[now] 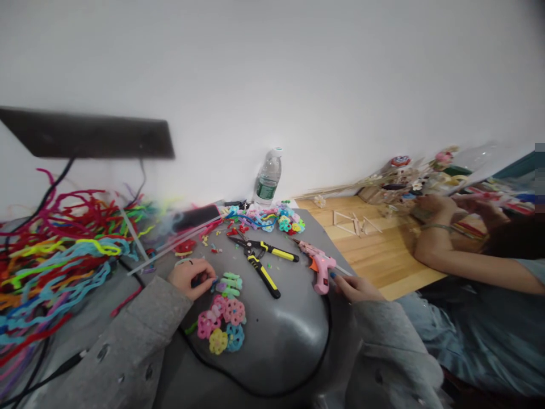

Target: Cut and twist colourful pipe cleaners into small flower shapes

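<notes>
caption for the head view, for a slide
On a gray surface, the left hand touches a pipe-cleaner flower, the right hand beside a pink glue gun.

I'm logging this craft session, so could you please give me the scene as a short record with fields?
Surface: grey pad
Left hand: curled, fingertips at the green flower
Right hand: fingertips at the pink glue gun
Between hands: yellow-handled pliers
Nearest camera: cluster of pink, yellow and blue flowers
Far left: heap of coloured pipe cleaners
By wall: upright water bottle
Right side: another person's hand by wooden sticks
</notes>
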Demonstrator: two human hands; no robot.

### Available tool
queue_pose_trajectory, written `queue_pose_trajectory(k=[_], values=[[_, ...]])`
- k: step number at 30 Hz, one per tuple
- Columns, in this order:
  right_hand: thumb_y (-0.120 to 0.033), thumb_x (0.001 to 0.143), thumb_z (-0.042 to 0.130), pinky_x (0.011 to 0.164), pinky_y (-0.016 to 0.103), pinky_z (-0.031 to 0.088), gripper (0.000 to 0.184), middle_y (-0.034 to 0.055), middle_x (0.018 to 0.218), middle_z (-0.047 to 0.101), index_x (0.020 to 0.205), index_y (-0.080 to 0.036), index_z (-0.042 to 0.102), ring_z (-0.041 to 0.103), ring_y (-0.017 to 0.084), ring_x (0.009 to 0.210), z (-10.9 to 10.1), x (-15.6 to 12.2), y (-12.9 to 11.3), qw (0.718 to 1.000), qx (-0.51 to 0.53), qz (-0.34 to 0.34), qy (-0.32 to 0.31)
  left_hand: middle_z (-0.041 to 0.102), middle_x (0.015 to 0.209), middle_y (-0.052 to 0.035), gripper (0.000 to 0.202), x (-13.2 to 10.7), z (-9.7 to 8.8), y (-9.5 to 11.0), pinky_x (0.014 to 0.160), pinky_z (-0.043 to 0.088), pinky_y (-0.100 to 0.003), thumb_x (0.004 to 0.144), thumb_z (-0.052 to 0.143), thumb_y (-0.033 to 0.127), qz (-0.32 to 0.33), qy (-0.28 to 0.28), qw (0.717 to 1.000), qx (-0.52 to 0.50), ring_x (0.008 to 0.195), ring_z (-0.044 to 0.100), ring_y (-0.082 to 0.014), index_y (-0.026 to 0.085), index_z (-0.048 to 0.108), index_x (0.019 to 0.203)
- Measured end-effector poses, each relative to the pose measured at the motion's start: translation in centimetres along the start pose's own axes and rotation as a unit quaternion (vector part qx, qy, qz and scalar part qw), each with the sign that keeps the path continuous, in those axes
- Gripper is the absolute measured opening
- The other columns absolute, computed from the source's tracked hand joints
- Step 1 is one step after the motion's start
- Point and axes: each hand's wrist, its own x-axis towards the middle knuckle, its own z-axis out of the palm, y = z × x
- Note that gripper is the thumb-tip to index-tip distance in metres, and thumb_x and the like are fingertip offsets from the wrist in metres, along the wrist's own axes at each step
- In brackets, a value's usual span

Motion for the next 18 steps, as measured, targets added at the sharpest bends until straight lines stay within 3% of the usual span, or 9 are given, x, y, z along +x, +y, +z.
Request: queue_pose_trajectory(k=[6,9,18], values=[[-0.06,0.072,0.046,0.045,0.027,0.03,0.05,-0.0008,0.041,0.04,0.042,-0.021,0.046,0.044,0.015,0.043,1.7,0.8,-1.5,0.998,-0.018,0.064,-0.015,0.058,0.062,-0.0011,0.013,0.0,0.1,-0.4,0.058,0.041,-0.023,0.074,0.055,0.026,0.037,-0.028,0.998,-0.04,0.06,0.052,-0.0129,0.017,0.065,0.076],[-0.057,0.068,0.051,0.045,0.026,0.03,0.047,-0.0011,0.041,0.041,0.041,-0.02,0.044,0.043,0.014,0.044,1.7,1.1,-2.0,0.998,-0.014,0.066,-0.02,0.057,0.063,-0.001,0.015,0.0,0.2,-0.7,0.06,0.042,-0.024,0.072,0.058,0.027,0.053,-0.041,0.997,-0.04,0.061,0.053,-0.013,0.017,0.067,0.079],[-0.049,0.068,0.052,0.047,0.024,0.033,0.037,0.0005,0.046,0.057,0.049,-0.018,0.06,0.049,0.014,0.047,1.4,0.3,-2.1,0.994,0.054,0.084,0.033,0.055,0.058,0.0,0.015,0.1,0.8,0.1,0.058,0.038,-0.025,0.073,0.061,0.031,0.044,-0.014,0.999,-0.002,0.056,0.05,-0.0123,0.016,0.066,0.07]])
